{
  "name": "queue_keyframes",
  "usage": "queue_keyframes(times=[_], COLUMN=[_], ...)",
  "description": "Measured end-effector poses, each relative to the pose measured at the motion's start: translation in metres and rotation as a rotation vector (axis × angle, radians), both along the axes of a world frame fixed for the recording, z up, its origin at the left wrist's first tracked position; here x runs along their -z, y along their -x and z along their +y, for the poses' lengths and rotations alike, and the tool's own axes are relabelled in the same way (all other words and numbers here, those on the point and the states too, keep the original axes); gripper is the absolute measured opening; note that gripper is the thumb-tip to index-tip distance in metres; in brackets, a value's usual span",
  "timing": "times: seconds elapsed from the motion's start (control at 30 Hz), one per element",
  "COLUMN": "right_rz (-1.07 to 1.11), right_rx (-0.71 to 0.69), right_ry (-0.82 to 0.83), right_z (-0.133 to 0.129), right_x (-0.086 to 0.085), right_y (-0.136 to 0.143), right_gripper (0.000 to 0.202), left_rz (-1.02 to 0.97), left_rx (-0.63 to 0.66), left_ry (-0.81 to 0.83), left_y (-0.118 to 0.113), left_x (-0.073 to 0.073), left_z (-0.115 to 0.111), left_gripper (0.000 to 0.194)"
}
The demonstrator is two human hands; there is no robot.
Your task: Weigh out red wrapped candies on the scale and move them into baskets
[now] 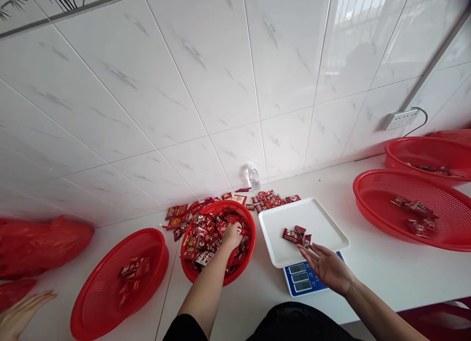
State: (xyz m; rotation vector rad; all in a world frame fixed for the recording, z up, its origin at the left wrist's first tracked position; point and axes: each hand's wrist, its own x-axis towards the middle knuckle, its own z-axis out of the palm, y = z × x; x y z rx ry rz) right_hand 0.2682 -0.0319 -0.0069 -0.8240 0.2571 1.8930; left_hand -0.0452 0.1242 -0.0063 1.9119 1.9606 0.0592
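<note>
My left hand [232, 236] reaches into a round red basket [251, 248] heaped with small red-wrapped packets [211, 233]. Its fingers are pressed together on a packet in the pile. Palm up and fingers spread, my right hand [329, 268] is over the near right edge of a white tray [283, 216], with nothing held in it. A few dark red packets [293, 235] lie on the tray close to its fingertips. Beneath the tray is a blue scale [301, 278] with three display windows.
A red basket [95, 292] with several packets stands left; two more baskets [379, 203] stand right. Loose packets and a clear bottle [253, 178] line the wall. Another person's hand [24, 314] shows at lower left, near red bags [44, 243]. A power strip [401, 119] is on the wall.
</note>
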Motion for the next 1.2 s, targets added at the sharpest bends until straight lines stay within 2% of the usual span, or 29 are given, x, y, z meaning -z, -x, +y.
queue_keyframes(times=[0.1,0.2,0.27,0.33,0.47,0.6,0.7,0.77,0.83,0.93,1.0,1.1,1.2], right_rz=[-0.006,-0.028,-0.033,-0.029,-0.041,-0.053,-0.062,-0.076,-0.095,-0.100,-0.098,-0.162,-0.261], right_rx=[0.019,0.055,0.069,0.078,0.103,0.107,0.094,0.083,0.050,-0.116,-0.279,-0.463,-0.449], right_ry=[0.018,0.028,0.037,0.047,0.046,0.031,0.037,0.030,-0.010,-0.131,-0.210,-0.247,-0.208], right_z=[0.000,-0.001,0.000,0.002,0.005,0.002,-0.003,-0.006,-0.009,-0.012,-0.011,-0.007,0.003], right_x=[0.001,0.002,0.004,0.004,0.001,0.000,0.003,0.002,-0.002,-0.013,-0.019,-0.019,-0.013], right_y=[-0.003,-0.005,-0.005,-0.005,-0.006,-0.009,-0.012,-0.012,-0.010,0.000,0.012,0.030,0.036], right_gripper=[0.029,0.032,0.030,0.027,0.025,0.028,0.034,0.040,0.047,0.051,0.053,0.056,0.055], left_rz=[-0.128,-0.547,-0.783,-0.862,-0.881,-0.935,-0.831,-0.642,-0.382,-0.021,0.112,0.148,0.100], left_rx=[-0.075,-0.147,-0.107,-0.012,0.110,0.089,0.051,0.050,0.056,0.048,0.054,0.095,0.112], left_ry=[-0.039,-0.051,0.027,0.106,0.171,0.223,0.077,-0.091,-0.170,-0.019,0.096,0.117,0.115], left_y=[0.000,-0.016,-0.039,-0.065,-0.110,-0.123,-0.109,-0.088,-0.059,-0.015,0.004,0.014,0.012], left_x=[-0.015,-0.029,-0.033,-0.031,-0.014,-0.005,-0.008,-0.010,-0.009,0.000,0.007,0.014,0.013], left_z=[0.002,-0.004,-0.012,-0.025,-0.053,-0.062,-0.052,-0.043,-0.038,-0.039,-0.044,-0.049,-0.051], left_gripper=[0.019,0.024,0.031,0.035,0.047,0.053,0.044,0.038,0.040,0.057,0.064,0.059,0.053])
